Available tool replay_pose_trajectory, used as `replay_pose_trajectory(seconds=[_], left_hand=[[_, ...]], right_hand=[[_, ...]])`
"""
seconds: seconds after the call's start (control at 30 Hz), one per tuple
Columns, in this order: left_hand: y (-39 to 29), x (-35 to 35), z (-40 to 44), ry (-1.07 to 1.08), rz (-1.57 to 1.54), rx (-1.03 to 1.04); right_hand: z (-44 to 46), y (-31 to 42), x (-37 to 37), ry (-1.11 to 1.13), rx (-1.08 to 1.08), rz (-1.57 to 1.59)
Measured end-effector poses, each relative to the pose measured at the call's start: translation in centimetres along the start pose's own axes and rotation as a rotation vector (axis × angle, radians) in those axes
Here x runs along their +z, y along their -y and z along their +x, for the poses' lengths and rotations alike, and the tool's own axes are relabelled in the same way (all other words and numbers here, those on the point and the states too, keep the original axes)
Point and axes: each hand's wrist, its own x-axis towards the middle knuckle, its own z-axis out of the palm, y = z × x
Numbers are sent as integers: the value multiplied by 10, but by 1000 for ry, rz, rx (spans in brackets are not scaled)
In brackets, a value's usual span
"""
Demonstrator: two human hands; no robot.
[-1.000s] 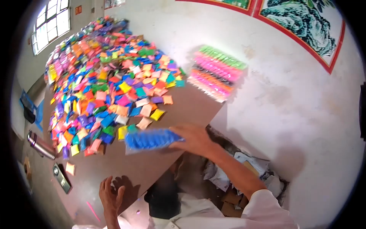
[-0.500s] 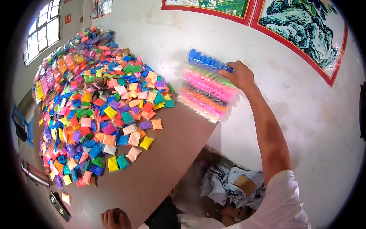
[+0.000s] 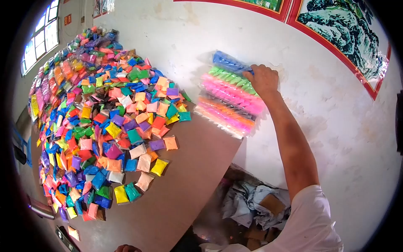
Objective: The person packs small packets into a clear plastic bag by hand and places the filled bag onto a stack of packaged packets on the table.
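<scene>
My right hand [image 3: 263, 80] is closed on the right end of a clear plastic bag of blue packets [image 3: 230, 62]. This bag lies at the far end of a row of similar bags, against the wall. Just below it is a bag of green packets [image 3: 233, 80], then bright pink ones [image 3: 231, 95], then orange ones [image 3: 226, 111]. My fingertips are partly hidden behind the hand. Only the knuckles of my left hand [image 3: 127, 248] show at the bottom edge, over the table's near side; its fingers are cut off.
A large heap of small, many-coloured packets [image 3: 105, 126] covers the left of the brown table [image 3: 180, 180]. A phone [image 3: 65, 239] and a metal flask [image 3: 41, 208] are at the near left. Crumpled wrapping and cardboard [image 3: 256, 206] lie below the table's right edge.
The bag of blue packets now lies flatter along the row, with my right hand still on its end. My left hand has slipped mostly out of view at the bottom as the view shifted.
</scene>
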Motion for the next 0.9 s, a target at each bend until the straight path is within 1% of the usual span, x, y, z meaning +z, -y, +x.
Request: replay_pose_trajectory(seconds=[0.03, 0.1, 0.13, 0.2, 0.23, 0.3, 0.33, 0.4, 0.43, 0.5, 0.53, 0.6, 0.67, 0.7, 0.73, 0.8, 0.87, 0.9], left_hand=[[1, 1, -2, 0, 3, 1], [3, 6, -6, -20, -154, -143], [4, 7, -6, -26, -155, -142], [5, 7, -7, -43, -146, -133], [4, 6, -6, -44, -147, -132], [2, 3, -4, -43, -143, -88], [1, 2, -3, -42, -142, -84], [-1, 0, -2, -49, -156, -97], [-1, -1, -2, -51, -156, -95], [0, -1, -3, -50, -149, -85], [0, -2, -4, -51, -148, -83], [-1, -2, -3, -69, -162, -97], [-5, -2, 0, -59, -176, -91], [-7, 0, 3, -50, -191, -91], [-7, 4, 3, -38, -205, -64], [-1, 13, -7, -38, -153, -77], [4, 20, -14, -27, -174, -45], [3, 21, -13, -35, -175, -45]], right_hand=[[-1, 1, 0, 1, 2, 2], [0, 3, -5, 31, 22, 15], [1, 4, -9, 25, 22, 15], [-1, 6, -16, 123, 57, 36], [-3, 8, -17, 122, 58, 36], [-11, 9, -18, -23, 3, 36], [-14, 8, -16, -22, 7, 36], [-20, 9, -11, -272, -77, 32], [-23, 9, -10, -273, -75, 32], [-31, 10, -11, -396, -133, 44], [-38, 16, -19, -397, -131, 44], [-57, 33, -38, -541, -268, 317], [-84, 70, -83, -533, -413, 642], [-102, 95, -102, -601, -536, 700], [-129, 120, -133, -414, -487, 1133], [-175, 171, -188, -244, -469, 1627], [-210, 215, -241, -205, -579, 2089], [-224, 229, -263, -217, -655, 2271]])
